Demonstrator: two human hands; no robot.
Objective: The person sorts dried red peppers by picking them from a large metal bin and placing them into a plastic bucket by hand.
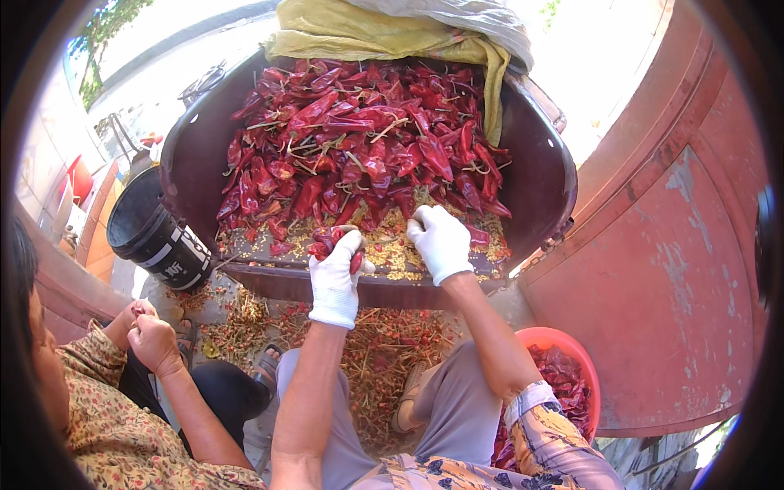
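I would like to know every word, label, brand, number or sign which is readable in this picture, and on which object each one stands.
Black bucket: bold white printed characters on its side; I do not copy them out.
Yellow cloth: no lettering that I can make out.
Red metal panel: scraped paint, no writing that I can see.

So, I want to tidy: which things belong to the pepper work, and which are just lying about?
In the work:
peppers, heaped and in the left hand
right hand, at the heap's edge
bin and its loose seeds
tub of peppers

Apparently just lying about:
bucket beside the bin
yellow cloth over the bin's far edge
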